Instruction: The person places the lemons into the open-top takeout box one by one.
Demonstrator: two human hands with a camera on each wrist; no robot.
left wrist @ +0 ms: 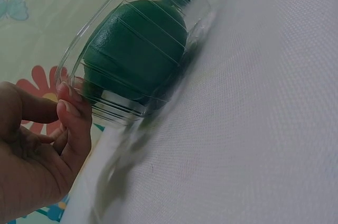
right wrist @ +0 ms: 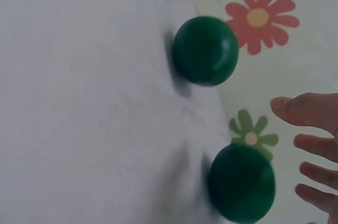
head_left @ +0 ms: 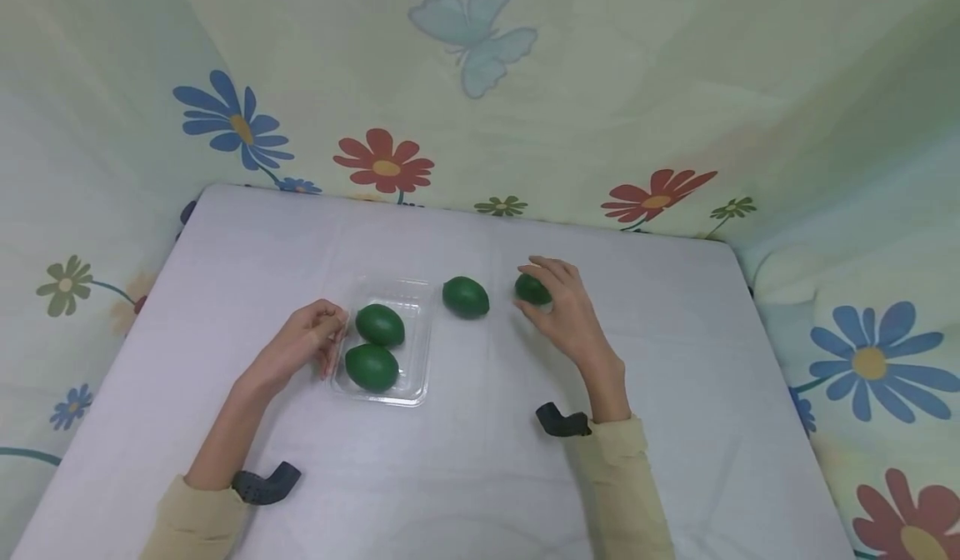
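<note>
My left hand (head_left: 303,339) pinches the left rim of a clear plastic container (head_left: 415,356) between thumb and fingers. In the left wrist view that hand (left wrist: 47,147) grips the container's edge near a large green lime. Two green limes lie inside the container, a farther lime (head_left: 380,325) and a nearer lime (head_left: 372,367). To its right a third lime (head_left: 466,297) rests on the table. My right hand (head_left: 566,306) hovers around a fourth lime (head_left: 531,289) with fingers spread. The right wrist view shows those fingers apart from this lime (right wrist: 242,184).
A white cloth covers the table (head_left: 480,477). Behind it hangs a curtain (head_left: 570,110) printed with flowers and a butterfly, and similar fabric hangs at both sides. A dark device (head_left: 266,485) is worn on the left wrist, another device (head_left: 562,421) on the right.
</note>
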